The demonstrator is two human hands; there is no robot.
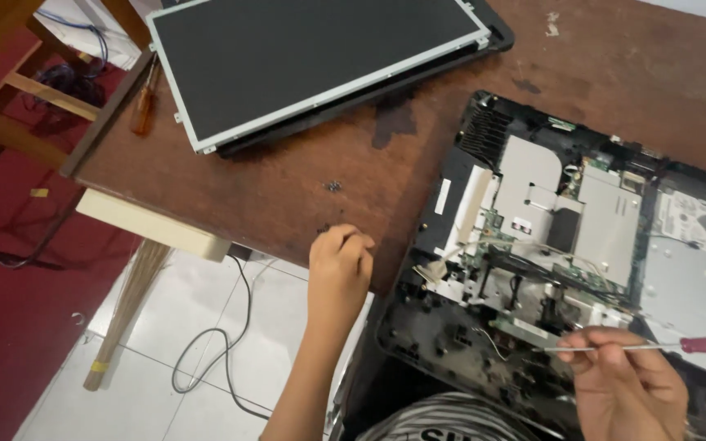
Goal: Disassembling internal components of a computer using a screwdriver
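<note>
My left hand [338, 265] rests on the near edge of the brown wooden table [288, 188], fingers curled together by a few small dark screws [332, 186]; what it holds is hidden. My right hand [627, 384] grips a thin screwdriver [663, 347] with a pink-and-clear handle, its shaft lying level and pointing left over the opened laptop base [565, 245]. The base shows its circuit board, metal shields and a hard drive [700, 224], and overhangs the table edge towards me.
A detached laptop screen panel [312, 57] lies at the table's far left. An orange-handled screwdriver [142, 106] sits at the left edge. Below are white floor tiles with a black cable [222, 351], a broom [128, 302], red carpet and a wooden chair [18, 82].
</note>
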